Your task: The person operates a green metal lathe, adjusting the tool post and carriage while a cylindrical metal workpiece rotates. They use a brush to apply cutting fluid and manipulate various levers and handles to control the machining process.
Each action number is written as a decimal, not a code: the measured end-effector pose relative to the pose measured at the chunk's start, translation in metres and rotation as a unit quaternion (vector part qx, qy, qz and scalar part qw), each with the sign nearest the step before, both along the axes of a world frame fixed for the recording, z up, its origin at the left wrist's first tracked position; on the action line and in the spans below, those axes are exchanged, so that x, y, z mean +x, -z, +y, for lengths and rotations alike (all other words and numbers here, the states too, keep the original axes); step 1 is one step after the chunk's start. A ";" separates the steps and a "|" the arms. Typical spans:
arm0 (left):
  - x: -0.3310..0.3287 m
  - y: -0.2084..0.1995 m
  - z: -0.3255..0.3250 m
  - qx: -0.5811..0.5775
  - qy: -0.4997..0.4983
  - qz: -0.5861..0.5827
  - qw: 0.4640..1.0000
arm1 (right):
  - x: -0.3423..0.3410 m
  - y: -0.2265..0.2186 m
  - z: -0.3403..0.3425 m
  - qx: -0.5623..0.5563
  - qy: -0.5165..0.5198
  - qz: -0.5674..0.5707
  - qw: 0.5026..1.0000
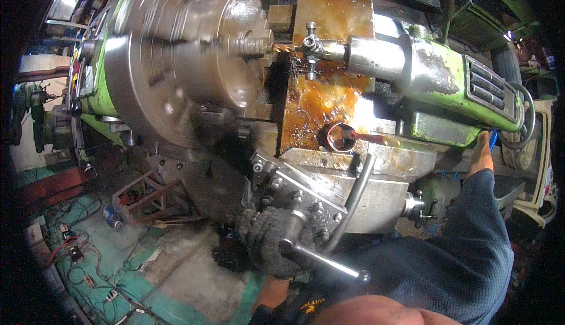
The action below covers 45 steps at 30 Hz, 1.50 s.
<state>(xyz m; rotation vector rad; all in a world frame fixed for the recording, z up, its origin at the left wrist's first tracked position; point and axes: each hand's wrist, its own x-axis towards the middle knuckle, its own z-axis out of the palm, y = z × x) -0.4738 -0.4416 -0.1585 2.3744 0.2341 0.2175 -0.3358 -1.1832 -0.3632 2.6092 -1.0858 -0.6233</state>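
My left hand (pixel 266 238), in a dark grey knit glove, is curled against the near left side of the tool post (pixel 303 192). A shiny clamping lever (pixel 329 260) with a ball end sticks out beside it. My right arm reaches to the tailstock (pixel 432 69); only the bare wrist of my right hand (pixel 482 153) shows, by a bit of blue, near the handwheel (pixel 529 116). Its fingers are hidden. A drill bit (pixel 284 47) from the tailstock meets the blurred, spinning workpiece (pixel 238 48) in the large chuck (pixel 147 60). A clamp with bolts (pixel 312 44) sits round the drill's shank.
A round cup with a brush (pixel 341 137) stands on the oily brown plate (pixel 321 104). A grey bar (pixel 353 201) leans by the tool post. A rusty frame (pixel 156 198), a blue can (pixel 113 219) and cables (pixel 100 272) lie on the green floor. Haze hangs below the chuck.
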 end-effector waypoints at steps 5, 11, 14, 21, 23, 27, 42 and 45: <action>0.000 0.000 0.000 0.000 0.006 -0.001 1.000 | 0.000 0.000 0.004 0.004 0.001 0.001 1.000; 0.002 -0.001 -0.002 0.002 0.011 -0.001 1.000 | 0.003 0.001 0.006 0.005 -0.001 0.001 1.000; 0.001 -0.001 -0.003 -0.001 0.017 -0.007 1.000 | 0.002 -0.002 0.005 0.002 -0.005 0.000 1.000; 0.011 -0.001 -0.006 0.014 0.031 -0.035 0.999 | 0.018 0.002 0.001 0.004 -0.026 -0.009 1.000; 0.013 -0.006 -0.006 0.022 0.041 -0.047 0.998 | 0.018 0.004 -0.001 0.011 -0.031 -0.013 0.999; 0.022 -0.018 -0.006 0.035 0.058 -0.078 0.995 | 0.028 0.009 -0.002 0.014 -0.046 -0.020 0.999; 0.047 -0.034 -0.008 0.061 0.091 -0.285 0.952 | -0.084 -0.169 0.273 0.106 -0.205 -0.563 0.793; 0.043 -0.037 -0.002 0.072 0.097 -0.267 0.956 | -0.102 -0.201 0.382 0.243 -0.227 -0.575 0.748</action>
